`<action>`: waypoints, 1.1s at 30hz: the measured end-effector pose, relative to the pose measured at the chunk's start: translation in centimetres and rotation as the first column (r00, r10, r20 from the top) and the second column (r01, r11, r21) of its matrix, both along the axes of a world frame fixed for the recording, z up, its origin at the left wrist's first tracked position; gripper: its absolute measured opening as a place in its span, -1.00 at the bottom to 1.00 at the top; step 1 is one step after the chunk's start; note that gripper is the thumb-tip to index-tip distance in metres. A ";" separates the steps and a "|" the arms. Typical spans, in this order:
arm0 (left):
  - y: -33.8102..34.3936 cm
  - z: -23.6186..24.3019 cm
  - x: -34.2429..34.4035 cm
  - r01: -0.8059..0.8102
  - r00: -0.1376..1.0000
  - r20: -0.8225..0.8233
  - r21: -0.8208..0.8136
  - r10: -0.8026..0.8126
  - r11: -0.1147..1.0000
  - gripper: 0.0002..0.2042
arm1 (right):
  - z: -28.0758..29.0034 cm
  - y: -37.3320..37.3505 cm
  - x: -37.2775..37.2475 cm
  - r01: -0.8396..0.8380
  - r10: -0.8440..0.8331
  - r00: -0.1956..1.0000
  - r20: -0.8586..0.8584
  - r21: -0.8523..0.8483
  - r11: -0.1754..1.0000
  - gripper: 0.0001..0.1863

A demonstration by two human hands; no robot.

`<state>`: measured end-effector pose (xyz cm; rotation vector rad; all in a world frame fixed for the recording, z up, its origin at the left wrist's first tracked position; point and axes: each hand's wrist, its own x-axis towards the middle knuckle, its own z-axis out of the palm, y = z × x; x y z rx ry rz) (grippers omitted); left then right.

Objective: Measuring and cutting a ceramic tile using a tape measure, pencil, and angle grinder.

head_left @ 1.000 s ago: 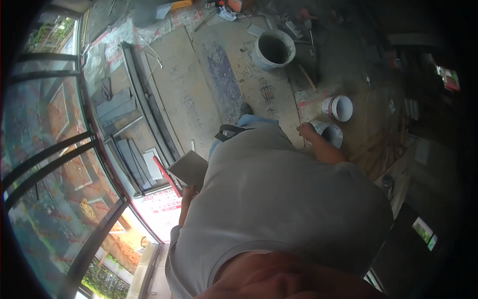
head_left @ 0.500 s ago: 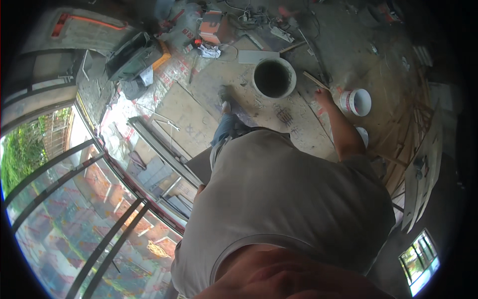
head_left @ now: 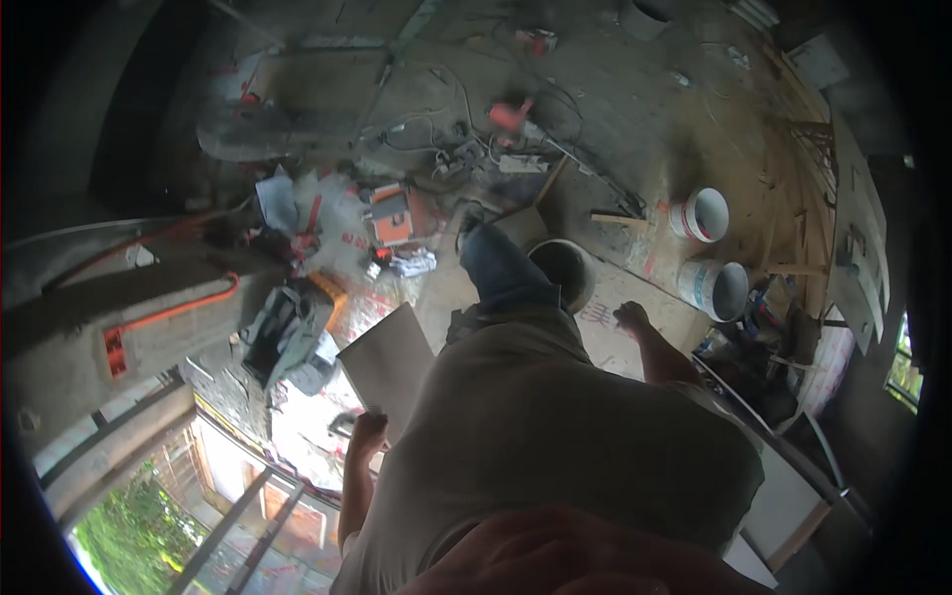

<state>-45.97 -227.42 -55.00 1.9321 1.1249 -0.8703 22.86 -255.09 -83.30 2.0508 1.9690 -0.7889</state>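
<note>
The two hands are well apart, one on each side of the body. The left hand [head_left: 369, 432] is clamped on the lower edge of a flat, rectangular grey panel [head_left: 390, 359], which sits at the left side of the torso, tilted, its broad face showing. A small dark looped handle [head_left: 342, 424] lies just beside that hand; what it belongs to cannot be told. The right hand [head_left: 631, 318] hangs out to the right, its fingers curled into a loose fist, above the cardboard-coloured floor covering [head_left: 613, 297].

Between the hands are the wearer's grey T-shirt [head_left: 565, 426] and a leg in blue jeans [head_left: 504, 270], which partly hides a large bucket [head_left: 573, 266] with a dark interior. To the right of the right hand stands a white bucket with teal markings [head_left: 712, 290], and beyond it a white bucket with red markings [head_left: 700, 215]. A wooden batten [head_left: 619, 218] lies near the latter.

Farther forward, left of the shoe [head_left: 469, 214], are an orange box [head_left: 391, 215] and a crumpled white cloth or paper [head_left: 414, 262]. Long timber strips [head_left: 780, 213] line the right side.
</note>
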 end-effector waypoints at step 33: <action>119.6 -0.9 64.3 -0.567 0.732 0.257 -0.286 0.632 0.773 -0.68 | 1.3 61.4 23.6 0.828 -0.863 -0.495 0.101 -0.247 -0.504 -0.71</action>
